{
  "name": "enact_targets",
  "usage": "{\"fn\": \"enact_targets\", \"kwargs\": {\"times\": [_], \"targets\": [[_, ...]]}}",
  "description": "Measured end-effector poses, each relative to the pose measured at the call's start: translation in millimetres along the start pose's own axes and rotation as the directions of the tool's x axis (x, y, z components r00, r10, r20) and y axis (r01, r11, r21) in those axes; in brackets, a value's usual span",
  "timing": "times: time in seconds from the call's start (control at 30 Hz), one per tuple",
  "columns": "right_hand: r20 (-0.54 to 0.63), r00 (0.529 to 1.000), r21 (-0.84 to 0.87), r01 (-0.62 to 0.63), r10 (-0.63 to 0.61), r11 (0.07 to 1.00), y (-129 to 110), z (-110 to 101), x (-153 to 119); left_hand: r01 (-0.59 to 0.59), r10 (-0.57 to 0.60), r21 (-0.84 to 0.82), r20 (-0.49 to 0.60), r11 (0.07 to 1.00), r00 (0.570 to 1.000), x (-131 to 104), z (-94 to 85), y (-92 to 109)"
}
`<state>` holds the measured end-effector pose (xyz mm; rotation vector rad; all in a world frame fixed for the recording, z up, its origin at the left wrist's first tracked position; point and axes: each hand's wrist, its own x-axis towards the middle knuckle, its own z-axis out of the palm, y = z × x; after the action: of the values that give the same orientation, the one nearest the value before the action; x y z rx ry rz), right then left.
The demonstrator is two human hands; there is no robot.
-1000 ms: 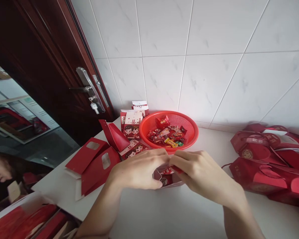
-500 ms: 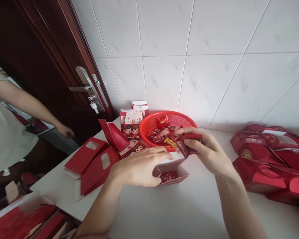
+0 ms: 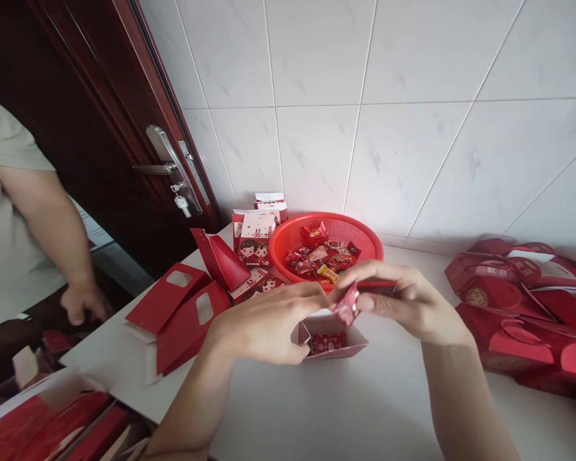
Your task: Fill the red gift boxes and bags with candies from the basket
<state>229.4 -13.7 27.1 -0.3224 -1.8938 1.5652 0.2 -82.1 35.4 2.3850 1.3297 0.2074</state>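
My left hand (image 3: pixel 264 323) grips the left side of a small open-topped box (image 3: pixel 356 340), its thumb at the near left corner. Inside the box lie red wrapped candies (image 3: pixel 330 342). Above the opening, my right hand (image 3: pixel 406 301) pinches a small pinkish-red wrapped candy (image 3: pixel 347 306) between thumb and fingers. Something dark red, partly hidden, also shows under its fingers. Just behind both hands stands a red plastic basket (image 3: pixel 288 230) holding a mix of wrapped candies (image 3: pixel 319 253), one of them yellow.
Flat red cartons (image 3: pixel 192 333) and printed boxes (image 3: pixel 255 240) lie left of the basket. Red gift boxes (image 3: pixel 504 339) are piled at right. A tiled wall (image 3: pixel 317 153) bounds the table behind. Beside the door (image 3: pixel 100 128) stands another person (image 3: pixel 14 211).
My right hand has turned and lowered slightly over the box; a pinkish-red candy now shows at its fingertips instead of a darker one. The other person's arm at left has swung down.
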Motion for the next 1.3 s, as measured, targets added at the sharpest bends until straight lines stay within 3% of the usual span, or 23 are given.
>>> {"fn": "enact_targets", "kwargs": {"times": [0.07, 0.23, 0.43, 0.53, 0.67, 0.77, 0.83, 0.9, 0.97, 1.1, 1.2, 1.3], "targets": [[0.126, 0.991, -0.186, 0.063, -0.04, 0.981, -3, 5, -2, 0.031, -0.031, -0.007, 0.006, 1.0, 1.0, 2, -0.3, -2], [0.328, 0.942, -0.547, 0.256, -0.078, 0.797, -6, 21, -5, 0.049, -0.049, -0.034, -0.004, 0.998, 0.999, 3, 0.8, 0], [0.265, 0.963, -0.77, 0.187, 0.039, 0.61, 8, 31, -2, 0.074, -0.074, -0.043, -0.019, 0.996, 0.997, 8, -1.6, -5], [0.263, 0.964, -0.792, 0.189, 0.044, 0.581, 7, 29, -4, 0.079, -0.08, -0.038, -0.023, 0.996, 0.997, 8, -1.3, -8], [0.244, 0.964, -0.716, 0.254, -0.108, 0.651, -4, 23, -10, 0.088, -0.088, -0.011, -0.007, 0.996, 0.996, 4, 1.4, -6], [0.063, 0.98, -0.646, 0.186, -0.191, 0.74, -11, 18, -12, 0.064, -0.064, 0.012, 0.001, 0.998, 0.998, 0, 3.0, -2], [-0.113, 0.984, -0.54, 0.056, -0.138, 0.84, -12, 14, -10, 0.042, -0.042, 0.018, 0.012, 0.999, 0.999, -2, 3.0, 1], [-0.218, 0.975, -0.347, -0.047, -0.032, 0.937, -8, 9, -7, 0.031, -0.032, 0.018, 0.029, 0.999, 0.999, -2, 2.2, 2], [-0.209, 0.977, -0.127, -0.072, 0.044, 0.989, -1, 4, -3, 0.033, -0.034, 0.011, 0.04, 0.999, 0.999, -1, 1.0, 3], [-0.148, 0.985, 0.156, -0.062, 0.085, 0.986, 10, 0, 4, 0.053, -0.053, 0.018, 0.024, 0.998, 0.998, 3, -0.1, 1], [-0.184, 0.977, 0.106, -0.086, 0.104, 0.991, 12, 5, 7, 0.041, -0.041, 0.009, 0.02, 0.999, 0.999, 9, 0.0, -5], [-0.15, 0.988, -0.077, -0.033, 0.021, 0.997, 13, 9, 9, 0.027, -0.026, -0.026, 0.018, 0.999, 0.999, 14, -0.4, -13]]}}
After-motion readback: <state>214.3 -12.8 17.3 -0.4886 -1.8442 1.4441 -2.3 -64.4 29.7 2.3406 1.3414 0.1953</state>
